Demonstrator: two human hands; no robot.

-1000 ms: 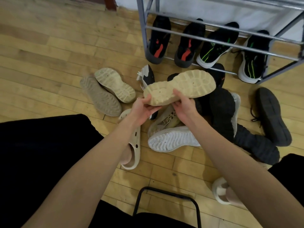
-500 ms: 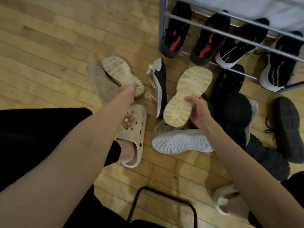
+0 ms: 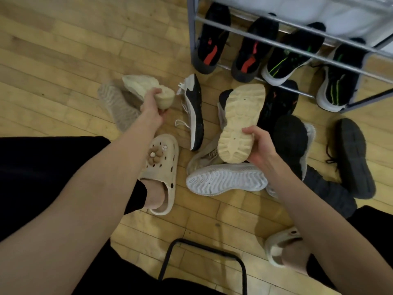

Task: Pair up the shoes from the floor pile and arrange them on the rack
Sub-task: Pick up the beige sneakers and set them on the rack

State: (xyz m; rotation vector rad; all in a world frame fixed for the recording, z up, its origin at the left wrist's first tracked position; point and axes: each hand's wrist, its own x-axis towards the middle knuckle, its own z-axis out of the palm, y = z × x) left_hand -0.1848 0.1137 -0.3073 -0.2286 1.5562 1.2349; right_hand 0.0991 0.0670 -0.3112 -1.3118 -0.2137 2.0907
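My right hand [image 3: 260, 145] grips a cream chunky-soled shoe [image 3: 240, 122] by its heel, sole facing up, above the floor pile. My left hand [image 3: 152, 107] grips the heel end of a matching cream shoe [image 3: 144, 88], lifting it off the floor at the left. A tan shoe [image 3: 116, 105] lies sole up just behind it. The metal rack [image 3: 192, 39] stands at the top right. Its bottom shelf holds a black-and-red pair [image 3: 212, 39] and a black-and-green pair [image 3: 295, 54].
A white-and-black sneaker [image 3: 193, 111] lies on its side between my hands. A white-soled shoe [image 3: 225, 179] and several dark shoes [image 3: 291, 141] fill the pile to the right. My feet wear beige clogs [image 3: 161, 162]. A black stool frame [image 3: 204, 265] sits below.
My left hand let go of the first cream shoe, reached left and took hold of the second one, which now lifts and tilts. My right hand turned its shoe to point at the rack.
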